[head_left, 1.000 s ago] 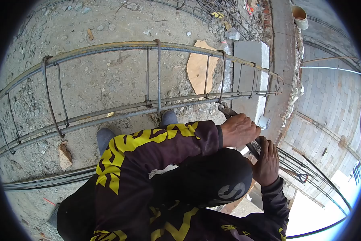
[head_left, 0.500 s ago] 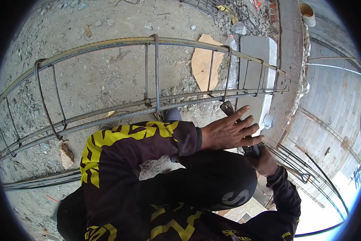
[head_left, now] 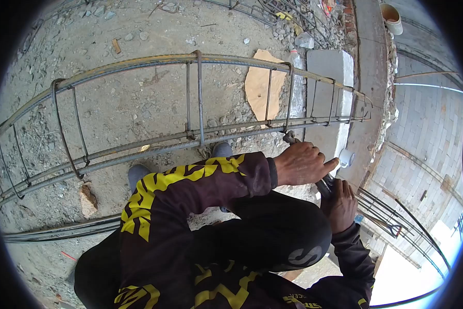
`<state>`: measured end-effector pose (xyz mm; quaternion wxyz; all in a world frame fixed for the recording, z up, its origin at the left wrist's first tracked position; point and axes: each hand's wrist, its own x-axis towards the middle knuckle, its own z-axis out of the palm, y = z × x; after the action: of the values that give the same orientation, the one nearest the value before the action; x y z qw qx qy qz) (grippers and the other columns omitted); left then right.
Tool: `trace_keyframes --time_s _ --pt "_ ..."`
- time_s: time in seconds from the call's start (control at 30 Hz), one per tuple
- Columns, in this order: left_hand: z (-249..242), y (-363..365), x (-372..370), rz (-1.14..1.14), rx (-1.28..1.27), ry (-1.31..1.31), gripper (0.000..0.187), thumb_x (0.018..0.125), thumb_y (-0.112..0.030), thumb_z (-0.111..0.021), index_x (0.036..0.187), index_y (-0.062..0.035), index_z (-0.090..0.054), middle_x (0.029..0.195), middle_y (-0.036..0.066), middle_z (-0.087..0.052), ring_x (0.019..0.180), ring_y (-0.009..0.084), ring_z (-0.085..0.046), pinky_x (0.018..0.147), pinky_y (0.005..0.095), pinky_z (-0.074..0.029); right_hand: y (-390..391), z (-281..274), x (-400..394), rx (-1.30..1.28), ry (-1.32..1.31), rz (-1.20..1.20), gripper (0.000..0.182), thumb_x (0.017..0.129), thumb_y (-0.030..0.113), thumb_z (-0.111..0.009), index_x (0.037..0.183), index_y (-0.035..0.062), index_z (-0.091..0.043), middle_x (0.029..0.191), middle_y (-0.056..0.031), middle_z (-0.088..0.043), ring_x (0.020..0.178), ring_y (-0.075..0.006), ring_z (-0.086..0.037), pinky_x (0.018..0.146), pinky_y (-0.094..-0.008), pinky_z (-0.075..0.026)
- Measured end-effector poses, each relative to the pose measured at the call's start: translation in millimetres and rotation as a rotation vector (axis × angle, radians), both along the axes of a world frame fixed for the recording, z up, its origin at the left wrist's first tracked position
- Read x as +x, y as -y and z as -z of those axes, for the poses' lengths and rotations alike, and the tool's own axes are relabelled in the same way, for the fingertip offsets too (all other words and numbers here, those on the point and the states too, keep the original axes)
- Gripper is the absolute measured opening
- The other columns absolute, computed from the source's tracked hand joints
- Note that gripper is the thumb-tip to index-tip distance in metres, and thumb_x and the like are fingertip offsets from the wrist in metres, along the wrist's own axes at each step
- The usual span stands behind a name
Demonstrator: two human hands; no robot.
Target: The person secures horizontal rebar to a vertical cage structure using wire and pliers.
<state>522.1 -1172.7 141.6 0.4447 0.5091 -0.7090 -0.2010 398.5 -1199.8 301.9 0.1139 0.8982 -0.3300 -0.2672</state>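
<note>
A dark hand tool [head_left: 325, 186] slants between my hands, its upper end close to the lower bars of a rebar cage [head_left: 154, 149]. My left hand [head_left: 301, 164] is closed round its upper part, knuckles up and the index finger pointing right. Below and to the right, my right hand [head_left: 342, 206] grips the dark lower end. The cage curves across the view, with square stirrups round its long bars. Both palms are hidden, as is the middle of the tool.
A pale concrete block [head_left: 326, 77] lies behind the cage's right end, beside brown cardboard [head_left: 264, 85] and a plastic bottle [head_left: 297, 87]. A white cup-like object [head_left: 346, 157] is right of my hands. Loose bars [head_left: 61, 232] lie lower left; a bucket [head_left: 391, 19] stands upper right.
My left hand has gone from spread fingers to closed round the tool. My right hand has shifted slightly right. Both shoes now show below the cage, and the view has shifted slightly.
</note>
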Motion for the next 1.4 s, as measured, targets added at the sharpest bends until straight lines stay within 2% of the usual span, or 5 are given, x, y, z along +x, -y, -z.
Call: trace_keyframes --time_s 0.13,0.3,0.5,0.83,1.4 --pt "19 -20 -8 -0.413 -0.403 0.051 0.054 0.096 -0.034 -0.05 0.148 -0.0211 -0.038 0.14 0.007 -0.045 0.129 0.028 -0.048 0.118 0.0514 -0.024 21 5 -19 0.416 0.111 -0.055 0.034 0.08 0.021 -0.077 0.103 0.0009 -0.061 0.071 -0.0142 -0.061 0.055 -0.0318 -0.061 0.052 -0.0393 -0.05" --pt "25 -20 -9 -0.406 -0.426 0.165 0.033 0.091 -0.02 -0.053 0.118 -0.0023 -0.06 0.076 0.001 -0.058 0.07 0.018 -0.057 0.076 0.0335 -0.047 43 7 -19 1.135 0.043 1.481 0.027 0.074 0.009 -0.076 0.094 0.0001 -0.061 0.066 -0.0015 -0.056 0.053 -0.0095 -0.056 0.042 -0.024 -0.04" --pt "5 1 -12 -0.268 -0.109 0.169 0.018 0.082 -0.019 -0.059 0.085 -0.0014 -0.062 0.062 0.005 -0.058 0.063 0.0186 -0.06 0.061 0.0322 -0.043 22 1 -1 0.09 0.288 -0.169 0.025 0.073 0.008 -0.073 0.093 0.0009 -0.059 0.075 -0.0179 -0.061 0.066 -0.038 -0.061 0.061 -0.0423 -0.048" --pt "15 -30 15 -0.139 -0.152 0.314 0.053 0.097 -0.029 -0.047 0.147 -0.0131 -0.039 0.123 0.009 -0.06 0.126 0.0285 -0.051 0.119 0.0616 -0.015 78 52 -79 1.464 0.463 1.138 0.041 0.072 0.014 -0.084 0.1 -0.0052 -0.06 0.07 -0.0102 -0.063 0.055 -0.0199 -0.064 0.048 -0.0302 -0.05" --pt "12 -44 2 -0.338 -0.473 0.177 0.035 0.096 -0.018 -0.058 0.129 -0.0074 -0.058 0.115 0.01 -0.06 0.109 0.0228 -0.057 0.108 0.0434 -0.041 61 43 -60 0.837 0.556 0.17 0.037 0.08 0.004 -0.056 0.116 -0.0059 -0.056 0.081 -0.0154 -0.065 0.064 -0.0256 -0.064 0.059 -0.0343 -0.051"
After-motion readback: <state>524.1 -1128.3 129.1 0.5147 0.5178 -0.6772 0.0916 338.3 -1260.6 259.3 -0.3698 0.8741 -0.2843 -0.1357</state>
